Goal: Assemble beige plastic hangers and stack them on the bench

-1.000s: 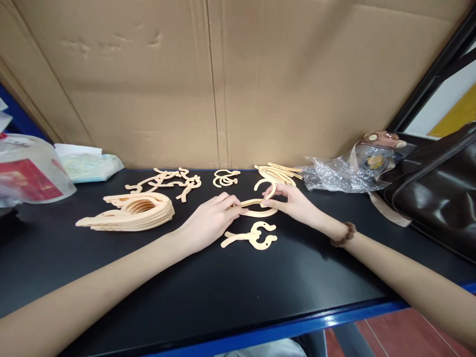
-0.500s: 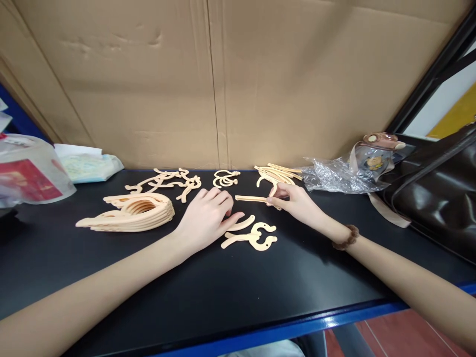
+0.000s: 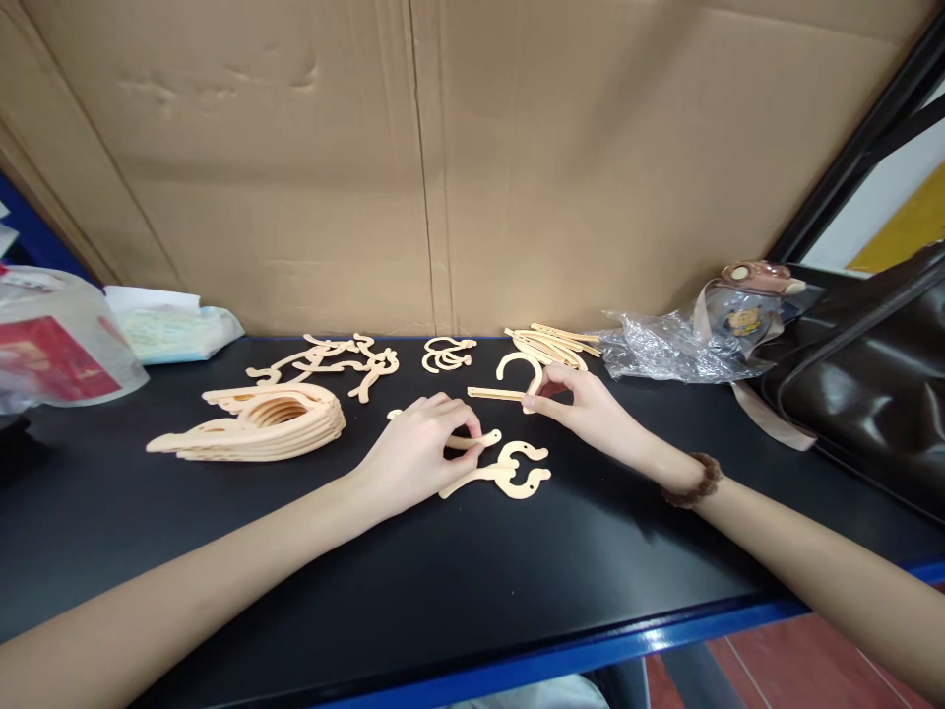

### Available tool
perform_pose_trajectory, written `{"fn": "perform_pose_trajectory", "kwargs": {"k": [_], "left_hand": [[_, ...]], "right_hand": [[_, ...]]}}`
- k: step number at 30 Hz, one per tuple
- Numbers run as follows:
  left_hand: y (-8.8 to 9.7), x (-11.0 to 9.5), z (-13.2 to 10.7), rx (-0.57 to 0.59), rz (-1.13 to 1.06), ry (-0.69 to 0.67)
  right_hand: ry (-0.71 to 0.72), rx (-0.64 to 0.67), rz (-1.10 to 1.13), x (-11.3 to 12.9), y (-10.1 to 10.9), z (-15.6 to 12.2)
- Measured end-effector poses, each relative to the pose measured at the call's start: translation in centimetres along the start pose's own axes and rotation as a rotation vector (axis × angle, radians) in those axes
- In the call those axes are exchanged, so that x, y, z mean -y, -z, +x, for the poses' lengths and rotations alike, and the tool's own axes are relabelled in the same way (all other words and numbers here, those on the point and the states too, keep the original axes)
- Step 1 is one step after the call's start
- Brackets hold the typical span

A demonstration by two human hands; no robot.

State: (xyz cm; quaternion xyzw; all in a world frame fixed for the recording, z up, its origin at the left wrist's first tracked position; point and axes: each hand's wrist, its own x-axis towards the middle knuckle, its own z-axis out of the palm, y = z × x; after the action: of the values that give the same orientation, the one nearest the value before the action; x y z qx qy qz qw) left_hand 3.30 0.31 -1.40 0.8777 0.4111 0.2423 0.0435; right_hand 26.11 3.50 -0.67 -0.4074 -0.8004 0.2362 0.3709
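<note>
My left hand [image 3: 419, 448] is closed, thumb and fingers pinching a curved beige hanger arm [image 3: 490, 437]; most of its length is hidden by the hand. Just beyond its fingertips lies a pair of beige hanger pieces [image 3: 509, 473] with two curved jaws, flat on the table. My right hand [image 3: 576, 394] is pinching a beige hanger hook [image 3: 523, 360] by its lower end, the curve facing up and left. A straight beige bar [image 3: 493, 394] reaches left from those fingers; I cannot tell whether it is held or lies on the table.
A nested stack of beige hanger arms [image 3: 273, 423] stands left. Along the back lie joined pieces [image 3: 346, 359], several hooks [image 3: 446, 354] and a pile of bars [image 3: 557, 345]. Clear plastic wrap [image 3: 657, 350], a bottle [image 3: 745, 305] and a dark bag [image 3: 878, 384] occupy the right.
My left thumb and fingers have closed on the curved hanger arm and lifted its end slightly. The hook in my right hand has turned, so its curve now stands up to the left.
</note>
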Motion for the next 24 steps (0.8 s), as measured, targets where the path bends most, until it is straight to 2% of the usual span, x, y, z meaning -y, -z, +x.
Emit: {"fn": "perform_pose_trajectory", "kwargs": {"k": [6, 14, 21, 24], "left_hand": [[-0.1, -0.1, -0.2, 0.009, -0.036, 0.115], [0.0, -0.3, -0.2, 0.077, 0.004, 0.104], [-0.1, -0.1, -0.3, 0.050, -0.020, 0.064], [0.0, -0.2, -0.3, 0.066, -0.024, 0.035]], "right_hand": [[-0.006, 0.060, 0.103, 0.4, -0.3, -0.2], [-0.014, 0.114, 0.224, 0.3, -0.6, -0.3], [-0.201, 0.180, 0.379, 1.0, -0.5, -0.4], [-0.227, 0.186, 0.471, 1.2, -0.5, -0.5]]}}
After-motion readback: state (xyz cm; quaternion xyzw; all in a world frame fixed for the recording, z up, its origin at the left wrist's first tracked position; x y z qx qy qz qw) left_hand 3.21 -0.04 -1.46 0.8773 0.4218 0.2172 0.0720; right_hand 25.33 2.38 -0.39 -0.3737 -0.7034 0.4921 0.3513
